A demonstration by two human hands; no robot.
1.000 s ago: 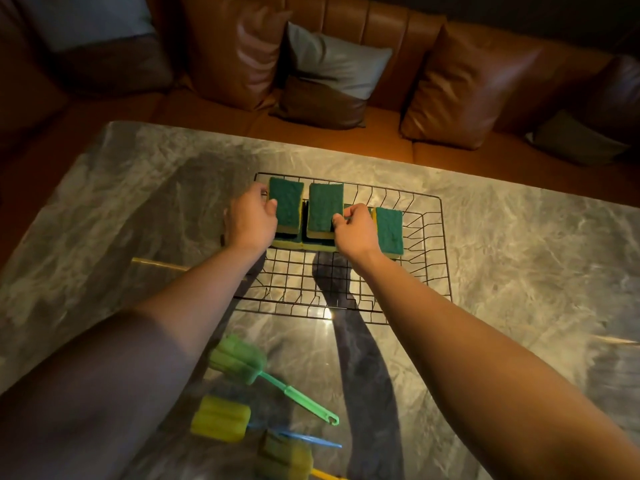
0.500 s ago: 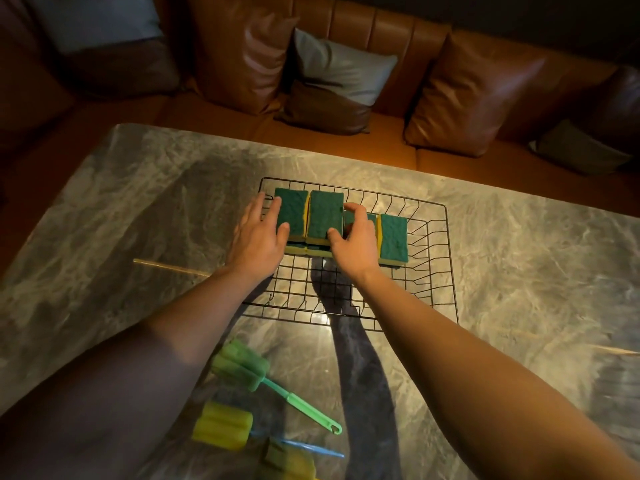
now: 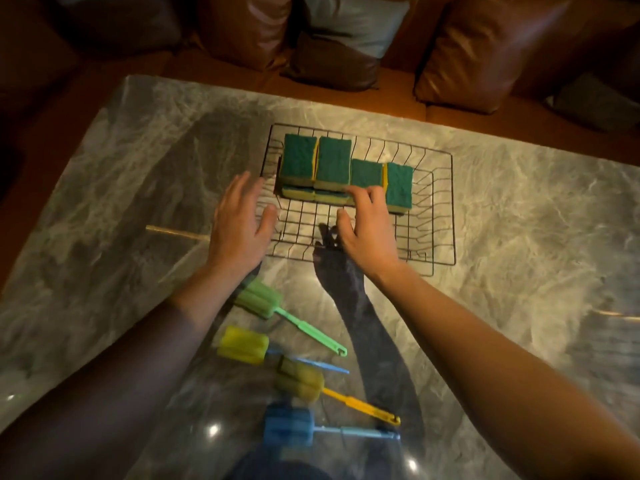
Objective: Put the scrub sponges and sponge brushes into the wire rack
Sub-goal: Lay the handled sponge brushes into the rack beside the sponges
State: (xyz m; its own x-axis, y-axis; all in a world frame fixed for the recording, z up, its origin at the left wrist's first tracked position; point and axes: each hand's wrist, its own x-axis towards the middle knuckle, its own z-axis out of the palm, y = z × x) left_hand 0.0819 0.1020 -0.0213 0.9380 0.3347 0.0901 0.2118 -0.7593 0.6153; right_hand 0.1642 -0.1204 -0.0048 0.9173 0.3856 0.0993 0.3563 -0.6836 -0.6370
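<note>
A black wire rack (image 3: 440, 216) sits on the marble table (image 3: 138, 174). Several green-and-yellow scrub sponges (image 3: 332, 164) lie stacked along its far side. My left hand (image 3: 240, 223) hovers open at the rack's left edge, holding nothing. Over the rack's floor my right hand (image 3: 369, 226) is spread, its fingertips at the front of the sponges. Near the table's front lie several sponge brushes: a green one (image 3: 263, 299), a yellow one with a blue handle (image 3: 244, 346), a yellow one with an orange handle (image 3: 301, 379) and a blue one (image 3: 289, 427).
A brown leather sofa (image 3: 502, 46) with a grey-and-brown cushion (image 3: 346, 32) runs behind the table. A thin pale stick (image 3: 173, 232) lies on the table left of the rack. Bare rack floor shows in front of the sponges and to their right.
Both hands have let go of the sponges and drawn back toward me, fingers spreading. The view has tilted down, bringing more brushes into sight.
</note>
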